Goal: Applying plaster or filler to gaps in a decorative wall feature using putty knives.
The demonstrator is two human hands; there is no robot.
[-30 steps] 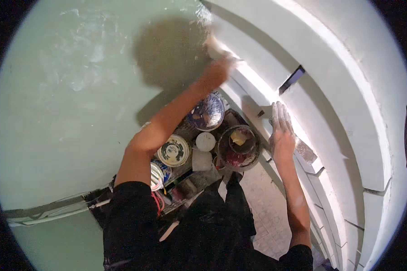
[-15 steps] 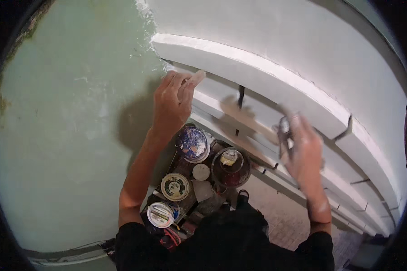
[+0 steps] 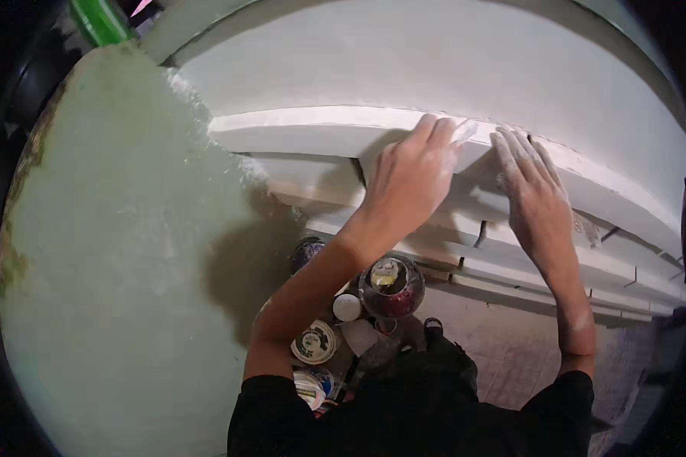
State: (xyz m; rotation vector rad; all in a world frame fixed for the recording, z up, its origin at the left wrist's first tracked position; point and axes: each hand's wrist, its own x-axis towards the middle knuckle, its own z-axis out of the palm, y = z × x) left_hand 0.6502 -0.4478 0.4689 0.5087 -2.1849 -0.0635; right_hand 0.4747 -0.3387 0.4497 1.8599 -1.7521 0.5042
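Powdery white dust coats the fingers of both hands at a curved white ledge. My left hand has its fingers closed on a small pale piece against the ledge's upper edge. Just right of it, my right hand lies with fingers stretched out on the same ledge, tips near the top edge; whatever is under its palm is mostly hidden. More stepped white ledges run below, with dark slots in them.
A pale green panel fills the left, with a green cylinder beyond it. Below my arms stand a dark round container, several tubs and a white lid. A tiled floor shows at lower right.
The view has turned, so the ledges now run more level across it. Both hands moved onto the upper ledge; my right hand rose off the lower one, and its fingers are now straightened.
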